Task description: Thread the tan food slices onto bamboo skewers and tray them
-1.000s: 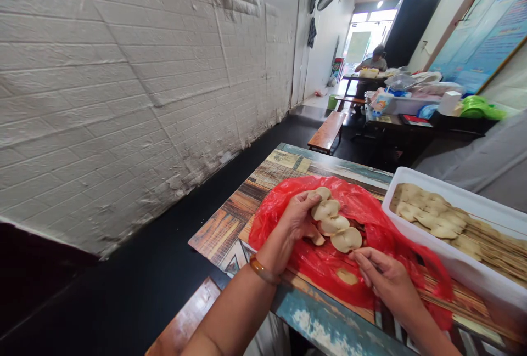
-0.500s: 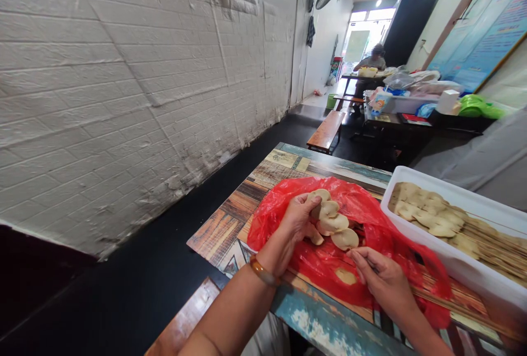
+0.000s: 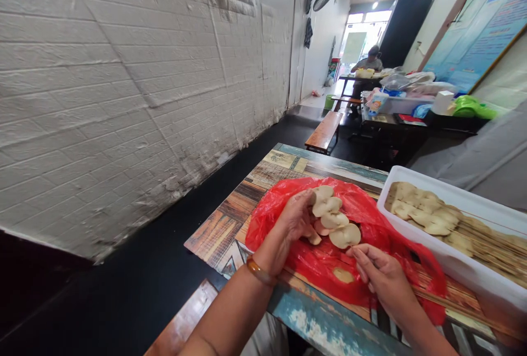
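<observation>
My left hand [image 3: 295, 216] pinches the upper end of a chain of thin, round, pale-beige slices [image 3: 334, 219], whose exact food I cannot tell. These slices overlap in a row that slants down to the right. At the lower end, my right hand [image 3: 381, 271] has thumb and forefinger closed on a thin skewer, mostly hidden by the fingers and the slices. Beneath both hands spreads a crumpled red plastic bag [image 3: 267, 208]. One loose slice [image 3: 343, 275] lies on the bag, left of my right hand.
A white plastic tub [image 3: 411, 174] of skewered slices stands at the right of the wood-patterned table [image 3: 263, 180]. Loose bamboo skewers [image 3: 461, 304] lie at the front right. Beyond are a bench [image 3: 325, 130], a cluttered table and a seated person [image 3: 370, 62]. A brick-patterned wall runs along the left.
The slices have turned a little, and the lowest one faces me more fully. Both hands keep their holds. The whole view has shifted slightly.
</observation>
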Demonstrator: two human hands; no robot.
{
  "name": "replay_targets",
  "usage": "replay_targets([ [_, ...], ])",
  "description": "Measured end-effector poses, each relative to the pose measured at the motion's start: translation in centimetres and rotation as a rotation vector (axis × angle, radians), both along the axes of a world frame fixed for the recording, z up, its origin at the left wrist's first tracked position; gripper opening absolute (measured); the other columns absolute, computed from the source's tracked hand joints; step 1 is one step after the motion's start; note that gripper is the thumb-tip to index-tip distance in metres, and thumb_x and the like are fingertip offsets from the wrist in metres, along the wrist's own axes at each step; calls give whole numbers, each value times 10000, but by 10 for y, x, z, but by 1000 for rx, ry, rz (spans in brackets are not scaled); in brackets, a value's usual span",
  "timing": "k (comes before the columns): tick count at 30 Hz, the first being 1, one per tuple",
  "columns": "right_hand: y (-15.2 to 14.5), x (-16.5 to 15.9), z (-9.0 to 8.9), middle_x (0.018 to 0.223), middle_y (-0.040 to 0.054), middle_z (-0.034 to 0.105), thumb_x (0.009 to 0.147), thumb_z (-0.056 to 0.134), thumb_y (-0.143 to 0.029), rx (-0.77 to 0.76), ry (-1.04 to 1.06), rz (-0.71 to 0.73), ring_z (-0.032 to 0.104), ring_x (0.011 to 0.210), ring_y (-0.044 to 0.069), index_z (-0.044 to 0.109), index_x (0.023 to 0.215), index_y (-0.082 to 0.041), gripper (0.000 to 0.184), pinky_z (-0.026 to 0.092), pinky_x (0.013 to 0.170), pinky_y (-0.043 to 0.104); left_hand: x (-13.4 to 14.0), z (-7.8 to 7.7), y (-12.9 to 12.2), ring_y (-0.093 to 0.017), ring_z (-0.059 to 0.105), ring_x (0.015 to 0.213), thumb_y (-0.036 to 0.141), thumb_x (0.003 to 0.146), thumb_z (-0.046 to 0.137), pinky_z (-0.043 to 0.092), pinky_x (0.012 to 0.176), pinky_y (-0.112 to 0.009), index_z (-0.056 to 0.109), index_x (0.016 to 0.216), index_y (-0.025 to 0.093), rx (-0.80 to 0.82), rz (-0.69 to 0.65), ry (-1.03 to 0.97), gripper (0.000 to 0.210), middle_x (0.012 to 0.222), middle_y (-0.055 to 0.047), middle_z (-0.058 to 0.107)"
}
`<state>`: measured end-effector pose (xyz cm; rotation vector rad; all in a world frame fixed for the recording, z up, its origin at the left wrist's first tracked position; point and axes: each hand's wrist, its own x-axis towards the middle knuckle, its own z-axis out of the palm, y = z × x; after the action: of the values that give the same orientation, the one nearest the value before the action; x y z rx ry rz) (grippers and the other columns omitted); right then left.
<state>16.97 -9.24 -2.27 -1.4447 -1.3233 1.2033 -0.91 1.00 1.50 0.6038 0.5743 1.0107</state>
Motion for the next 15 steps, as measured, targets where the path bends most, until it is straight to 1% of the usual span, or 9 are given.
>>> replay_targets([
  [3,2,2,-2,460,-80,416,822,517,-522,1,55,-21,337,373,66,605,835,-177,356,240,382,190,0,1,2,-242,624,697,519,710,602,487,629,-342,660,873,145,-64,-76,-42,412,670,-94,644],
  [5,3,3,-5,454,-80,414,813,529,-524,0,79,-23,332,370,66,609,826,-179,355,234,378,191,0,-1,3,-230,624,676,487,722,606,484,613,-327,660,854,146,-57,-81,-35,370,687,-90,650],
  [8,4,4,-8,449,-79,414,809,533,-525,-6,95,-19,328,368,66,612,817,-184,350,230,374,193,1,-5,3,-185,613,630,380,676,696,476,586,-281,651,827,132,-23,-26,9,294,710,-73,656],
  [10,4,3,-8,450,-78,418,812,533,-520,-3,100,-17,329,369,65,609,816,-185,343,229,375,193,2,-8,3,-158,608,628,332,639,740,478,600,-256,641,816,117,1,35,18,296,715,-62,654],
  [12,5,3,-7,452,-77,422,810,538,-517,-4,102,-18,327,368,62,607,811,-186,338,227,375,191,2,-9,4,-139,604,625,325,622,756,483,617,-246,634,805,106,19,68,15,311,713,-51,647],
  [15,5,2,-6,451,-75,426,798,552,-522,-6,111,-24,332,366,57,607,798,-184,342,227,372,185,2,-8,3,-142,610,630,339,627,754,494,615,-252,629,825,108,33,65,3,329,730,-51,647],
])
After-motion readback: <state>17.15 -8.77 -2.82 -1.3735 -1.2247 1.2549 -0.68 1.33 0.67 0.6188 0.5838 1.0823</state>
